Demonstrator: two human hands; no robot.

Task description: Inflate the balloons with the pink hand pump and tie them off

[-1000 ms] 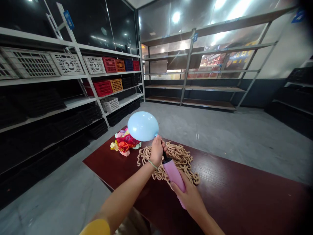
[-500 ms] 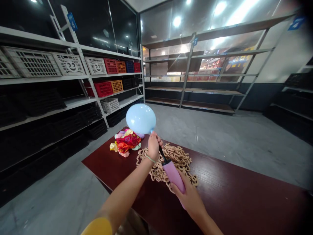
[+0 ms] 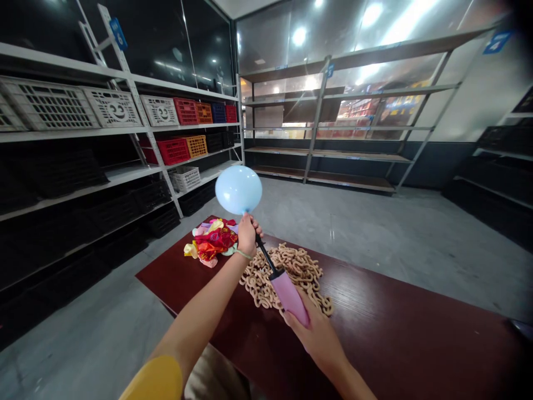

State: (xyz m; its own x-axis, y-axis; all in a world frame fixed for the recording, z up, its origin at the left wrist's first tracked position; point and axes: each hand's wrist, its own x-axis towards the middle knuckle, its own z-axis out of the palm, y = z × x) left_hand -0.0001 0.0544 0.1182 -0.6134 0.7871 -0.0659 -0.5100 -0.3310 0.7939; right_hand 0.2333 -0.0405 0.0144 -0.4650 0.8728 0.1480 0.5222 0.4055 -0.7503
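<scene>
A light blue balloon (image 3: pixel 239 190), blown up round, stands above my left hand (image 3: pixel 247 235). The fingers of that hand are closed around its neck and the black end of a hand balloon pump (image 3: pixel 290 299). My right hand (image 3: pixel 320 336) is wrapped around the pump's pink barrel, lower and to the right. Between the two hands a length of the pump's black rod shows. The joint of balloon neck and nozzle is hidden by my left fingers. Below the pump, a heap of tan, curved, chain-like pieces (image 3: pixel 300 266) lies on the table.
The dark red table (image 3: pixel 383 316) stretches to the right. On its far left corner lies a pile of limp, colourful balloon-like pieces (image 3: pixel 216 238). Shelves with plastic crates (image 3: pixel 114 108) stand at left, and a metal rack (image 3: pixel 320 122) is at the back.
My left hand and the balloon have moved up and left, away from my right hand. More of the pump's black rod is showing between the hands.
</scene>
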